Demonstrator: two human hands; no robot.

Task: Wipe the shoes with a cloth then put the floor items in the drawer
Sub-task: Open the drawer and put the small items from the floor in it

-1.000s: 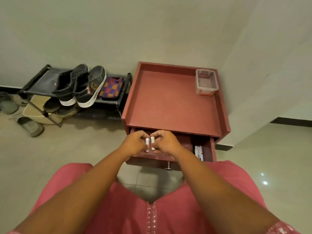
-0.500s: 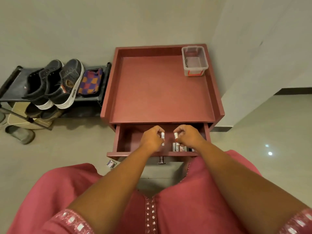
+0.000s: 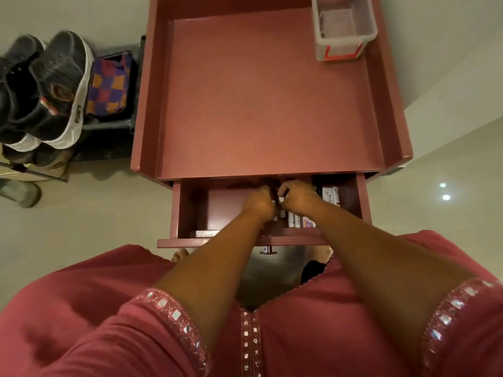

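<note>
Inside the open drawer (image 3: pixel 190 210) of the red cabinet (image 3: pixel 261 104), both hands sit close together near its middle, knuckles almost touching. The left hand (image 3: pixel 260 204) is curled, and a thin dark sliver shows at its fingertips; whether it really holds something I cannot tell. The right hand (image 3: pixel 298 197) is curled round a small white-tipped item (image 3: pixel 281 198), of which only the end pokes out toward the left hand, so its long axis cannot be judged.

To the right of the hands, along the drawer's front, a row of small boxes (image 3: pixel 298 221) stands packed side by side, their long sides running front to back. Further right and toward the back of the drawer lies a pale packet (image 3: pixel 330 194), also lengthwise front to back. At the drawer's front left corner a flat pale strip (image 3: pixel 204 233) lies along the front wall. The drawer's metal knob (image 3: pixel 268 250) sticks out below the front panel.

On the cabinet's top, in the far right corner, stands a clear plastic tub (image 3: pixel 344 31) with an orange clip; its contents are not clear from here.

Left of the cabinet, a dark rack (image 3: pixel 114 123) carries a pair of black shoes (image 3: pixel 51 88) with white soles, toes pointing away from the wall side of the rack toward the room. Between the shoes and the cabinet lies a checked cloth (image 3: pixel 109 85) in purple, orange and red.
</note>
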